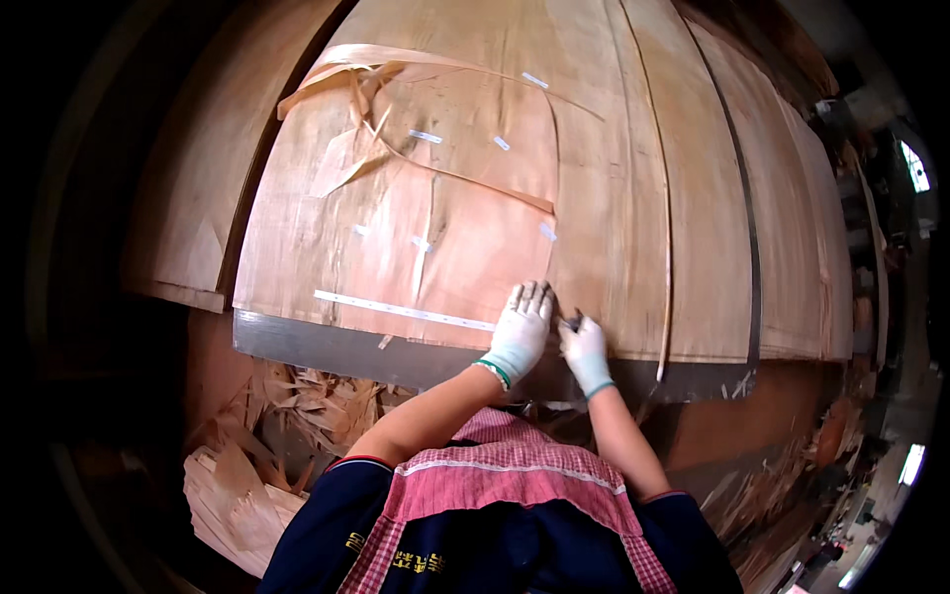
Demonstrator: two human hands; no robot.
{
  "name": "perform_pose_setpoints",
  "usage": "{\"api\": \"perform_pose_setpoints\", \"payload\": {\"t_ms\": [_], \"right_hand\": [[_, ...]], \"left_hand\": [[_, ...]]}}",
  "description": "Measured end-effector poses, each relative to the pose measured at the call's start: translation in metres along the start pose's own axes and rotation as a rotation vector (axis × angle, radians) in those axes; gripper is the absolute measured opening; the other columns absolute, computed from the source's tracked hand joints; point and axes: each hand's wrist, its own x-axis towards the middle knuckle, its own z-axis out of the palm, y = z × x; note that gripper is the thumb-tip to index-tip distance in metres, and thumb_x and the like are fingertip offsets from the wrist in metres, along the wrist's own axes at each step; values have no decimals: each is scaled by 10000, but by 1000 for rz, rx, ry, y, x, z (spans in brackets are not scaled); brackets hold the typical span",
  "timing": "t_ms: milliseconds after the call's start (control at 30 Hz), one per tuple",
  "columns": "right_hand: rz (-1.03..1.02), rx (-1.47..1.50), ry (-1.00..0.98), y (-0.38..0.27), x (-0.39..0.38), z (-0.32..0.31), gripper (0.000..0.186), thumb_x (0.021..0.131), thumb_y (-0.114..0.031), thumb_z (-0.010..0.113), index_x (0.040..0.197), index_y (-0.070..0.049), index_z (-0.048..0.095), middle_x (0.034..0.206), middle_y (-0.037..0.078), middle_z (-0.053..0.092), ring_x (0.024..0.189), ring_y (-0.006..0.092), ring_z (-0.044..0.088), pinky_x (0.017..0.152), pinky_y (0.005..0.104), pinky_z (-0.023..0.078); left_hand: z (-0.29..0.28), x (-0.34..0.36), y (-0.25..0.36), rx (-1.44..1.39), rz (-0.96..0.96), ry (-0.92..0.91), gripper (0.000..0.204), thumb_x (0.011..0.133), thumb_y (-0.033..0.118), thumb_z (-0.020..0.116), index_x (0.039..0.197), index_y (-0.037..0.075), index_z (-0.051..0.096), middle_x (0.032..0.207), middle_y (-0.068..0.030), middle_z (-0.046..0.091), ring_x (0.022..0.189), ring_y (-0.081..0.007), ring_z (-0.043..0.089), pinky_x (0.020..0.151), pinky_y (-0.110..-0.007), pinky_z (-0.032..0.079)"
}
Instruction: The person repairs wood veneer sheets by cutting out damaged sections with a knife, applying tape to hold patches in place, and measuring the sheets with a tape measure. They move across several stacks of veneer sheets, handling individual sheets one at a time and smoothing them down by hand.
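Observation:
My left hand, in a white glove with a green cuff, lies flat with fingers stretched on a thin wood veneer sheet near its front edge. Just right of it, my gloved right hand is closed around a small dark tool, mostly hidden by the fingers, so its kind is unclear. A long white tape strip runs along the sheet's front, ending by my left hand. Short tape pieces dot the veneer. Torn veneer strips curl up at the far left.
A dark board edge borders the veneer in front. More veneer stacks stand at the left and the right. A long narrow strip lies right of my hands. Veneer scraps are piled below at the left.

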Motion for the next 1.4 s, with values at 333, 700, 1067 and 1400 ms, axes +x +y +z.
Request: {"api": "perform_pose_setpoints", "payload": {"t_ms": [333,700,1067,1400], "right_hand": [[-224,208,-306,-163,166,8,117,899,-66,622,801,-39,564,677,38,595,595,117,553,535,263,442],[-170,-166,-77,-160,234,76,268,822,-258,710,865,-7,627,825,215,667,768,388,648,677,447,519],[-184,-416,-79,-242,358,41,134,822,-124,670,887,-14,628,820,173,678,723,304,659,657,409,521],[-66,35,-133,-240,305,14,281,832,-261,735,849,1,636,729,148,682,651,263,661,623,364,510]], "left_hand": [[-60,50,-147,-264,-210,419,460,862,113,588,1293,-16,490,1358,-231,493,1285,-414,431,1106,-478,315],[-40,163,-167,90,7,149,492,889,94,437,1369,-13,430,1438,-177,446,1348,-304,414,1157,-421,269],[-59,269,-206,-238,84,343,440,854,51,474,1290,17,515,1352,-163,528,1307,-322,450,1143,-432,287],[-50,276,-216,-6,28,225,409,853,97,491,1254,41,545,1325,-127,558,1283,-300,476,1118,-421,323]]}}
